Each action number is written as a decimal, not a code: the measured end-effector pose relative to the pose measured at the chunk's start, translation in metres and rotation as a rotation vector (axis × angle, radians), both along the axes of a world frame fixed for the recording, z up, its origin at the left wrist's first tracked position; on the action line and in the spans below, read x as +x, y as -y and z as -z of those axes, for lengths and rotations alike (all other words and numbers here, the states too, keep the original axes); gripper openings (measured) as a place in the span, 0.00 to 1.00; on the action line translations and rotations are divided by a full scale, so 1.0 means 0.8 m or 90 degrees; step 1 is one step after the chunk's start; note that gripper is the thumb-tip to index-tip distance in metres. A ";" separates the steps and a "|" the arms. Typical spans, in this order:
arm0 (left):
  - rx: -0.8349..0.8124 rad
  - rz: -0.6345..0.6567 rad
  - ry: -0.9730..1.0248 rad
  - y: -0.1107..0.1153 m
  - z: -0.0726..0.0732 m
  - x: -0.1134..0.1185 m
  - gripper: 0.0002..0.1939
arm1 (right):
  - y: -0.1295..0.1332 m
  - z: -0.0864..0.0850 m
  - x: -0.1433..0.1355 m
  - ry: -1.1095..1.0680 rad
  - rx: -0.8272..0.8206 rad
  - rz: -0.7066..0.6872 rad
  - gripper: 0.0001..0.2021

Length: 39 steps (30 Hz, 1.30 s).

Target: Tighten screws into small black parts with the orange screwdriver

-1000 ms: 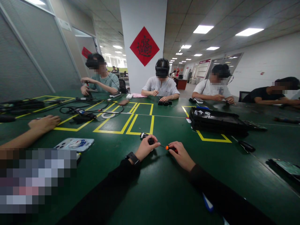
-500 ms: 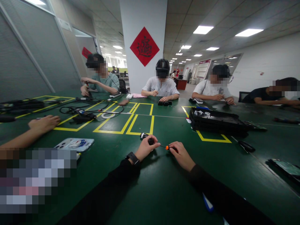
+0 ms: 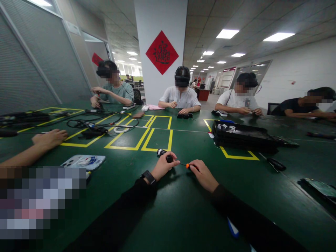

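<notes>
The screwdriver shaft (image 3: 182, 163) looks metal, the tabletop (image 3: 112, 185) smooth, softly glossy.

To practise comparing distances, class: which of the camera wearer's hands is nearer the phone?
Left. The left hand is to the right of the phone; the right hand is farther off on that side, beyond the left.

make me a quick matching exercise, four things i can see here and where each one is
Things
1. watch
2. screwdriver
3. phone
4. red sign

Places
a. held in the right hand
b. on the white pillar
c. flat on the green table
d. on the wrist of the left hand

Pairs: 1-d, 2-a, 3-c, 4-b
</notes>
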<state>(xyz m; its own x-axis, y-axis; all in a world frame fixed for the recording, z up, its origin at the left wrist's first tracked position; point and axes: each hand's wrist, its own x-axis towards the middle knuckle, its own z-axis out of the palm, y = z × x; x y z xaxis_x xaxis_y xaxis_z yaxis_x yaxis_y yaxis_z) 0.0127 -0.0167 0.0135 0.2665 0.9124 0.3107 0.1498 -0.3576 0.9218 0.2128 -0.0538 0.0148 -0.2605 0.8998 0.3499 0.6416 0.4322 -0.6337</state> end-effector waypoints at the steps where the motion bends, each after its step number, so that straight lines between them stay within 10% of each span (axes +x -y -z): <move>1: 0.002 -0.003 -0.002 0.000 0.000 0.000 0.15 | 0.000 -0.001 0.000 0.009 0.003 -0.009 0.11; 39: -0.018 0.002 0.009 0.000 0.000 0.000 0.14 | 0.002 -0.005 0.004 -0.015 -0.020 -0.009 0.11</move>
